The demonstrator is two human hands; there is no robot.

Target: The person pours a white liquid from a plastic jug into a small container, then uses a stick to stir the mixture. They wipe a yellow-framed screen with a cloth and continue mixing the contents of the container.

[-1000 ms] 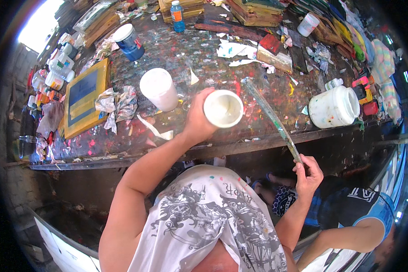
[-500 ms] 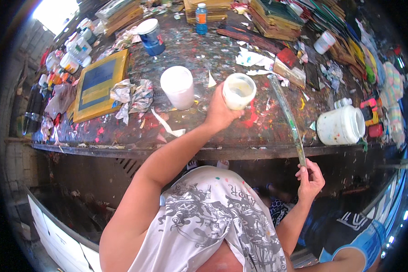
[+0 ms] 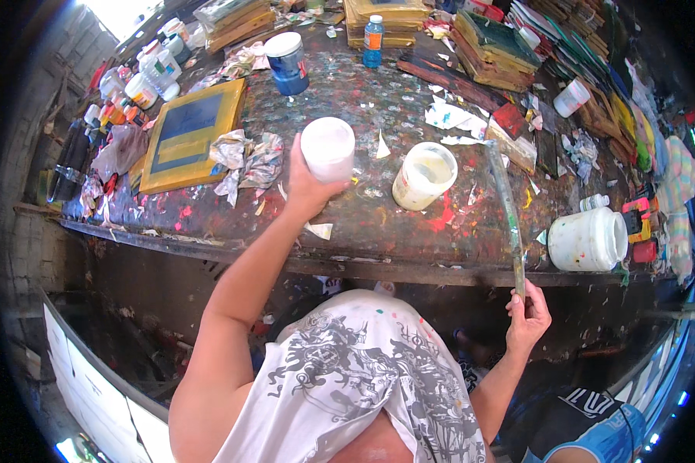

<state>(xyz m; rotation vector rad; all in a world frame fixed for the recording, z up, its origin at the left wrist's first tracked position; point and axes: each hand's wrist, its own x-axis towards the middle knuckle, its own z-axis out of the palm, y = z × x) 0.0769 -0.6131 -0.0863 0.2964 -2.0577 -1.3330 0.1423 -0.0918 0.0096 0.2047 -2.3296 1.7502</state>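
My left hand [image 3: 313, 193] is wrapped round a white plastic tub [image 3: 329, 154] at the middle of the paint-stained table. To its right stands an open, cream-coloured tub [image 3: 426, 177] with pale residue inside, touched by neither hand. Between thumb and fingers, my right hand [image 3: 527, 315] grips the lower end of a long, flat, paint-smeared stick [image 3: 505, 208] at the table's front edge. The stick points away from me, its far tip near paper scraps. Right of the stick, a larger white open jar [image 3: 587, 241] lies on its side.
A yellow-framed printing screen [image 3: 194, 135] and crumpled paper [image 3: 245, 158] lie at left. Behind stand a blue paint tub [image 3: 287, 65] and a blue bottle [image 3: 372, 42]. Wooden frames [image 3: 490, 58] are stacked at the back. Another person in blue and black [image 3: 594, 420] is at lower right.
My left hand has let go of the cream tub and moved left to take hold of the white tub. The right hand still holds the stick. The view has shifted slightly.
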